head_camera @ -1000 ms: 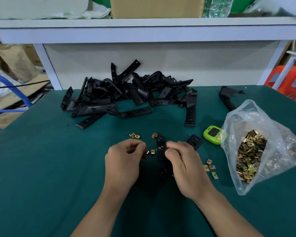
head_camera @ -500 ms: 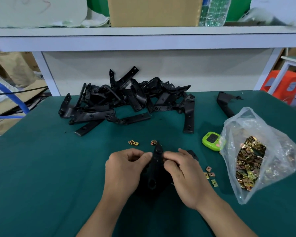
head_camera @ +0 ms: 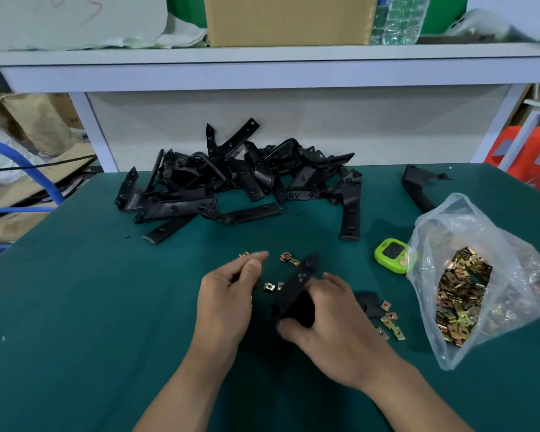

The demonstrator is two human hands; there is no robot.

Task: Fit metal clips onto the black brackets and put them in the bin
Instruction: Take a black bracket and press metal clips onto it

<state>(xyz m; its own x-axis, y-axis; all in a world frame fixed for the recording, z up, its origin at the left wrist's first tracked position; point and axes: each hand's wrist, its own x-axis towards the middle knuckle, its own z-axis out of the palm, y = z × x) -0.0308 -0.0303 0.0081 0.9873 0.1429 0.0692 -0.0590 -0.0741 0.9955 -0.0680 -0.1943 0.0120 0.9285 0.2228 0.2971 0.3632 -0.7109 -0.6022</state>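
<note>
The left forearm (head_camera: 194, 385) and right forearm (head_camera: 412, 397), both bare, rise from the lower edge and angle in toward each other. The left hand (head_camera: 226, 297) shows its back, with the fingers curled under and the thumb and forefinger brought together at the front; whether they pinch anything cannot be told. Close beside it, the right hand (head_camera: 337, 325) grips the lower end of a black bracket (head_camera: 296, 283), thumb underneath and fingers wrapped over the top, holding it tilted up and away from the body.

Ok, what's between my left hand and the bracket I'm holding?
A loose metal clip lies on the green mat between the left hand and the bracket; the head view shows it.
</note>
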